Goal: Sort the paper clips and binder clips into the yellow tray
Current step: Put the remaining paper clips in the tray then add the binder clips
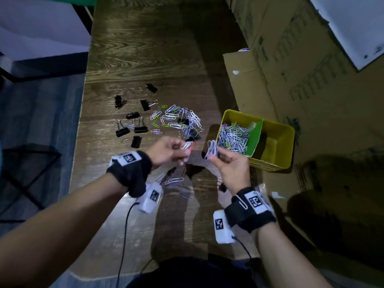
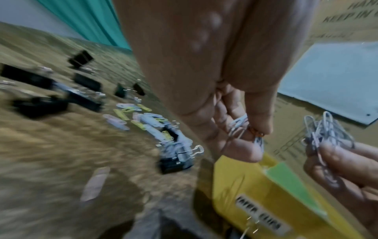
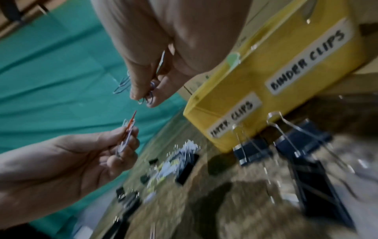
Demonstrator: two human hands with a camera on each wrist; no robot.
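The yellow tray (image 1: 288,140) stands at the table's right edge, split by a green divider (image 1: 254,140). Its left compartment holds a heap of paper clips (image 1: 233,138); the right one looks empty. My left hand (image 1: 182,151) pinches a few paper clips (image 2: 238,125), one orange. My right hand (image 1: 212,157) pinches a bunch of pale paper clips (image 1: 212,149) just left of the tray. A loose pile of paper clips (image 1: 176,120) and several black binder clips (image 1: 133,126) lie on the table beyond my hands. The tray's front (image 3: 266,67) carries the labels "PAPER CLIPS" and "BINDER CLIPS".
Cardboard boxes (image 1: 291,59) stand to the right, behind the tray. A few paper clips (image 1: 172,180) lie under my hands. Two binder clips (image 3: 286,143) sit against the tray's front. The wooden table (image 1: 145,48) ends at the left with floor beyond.
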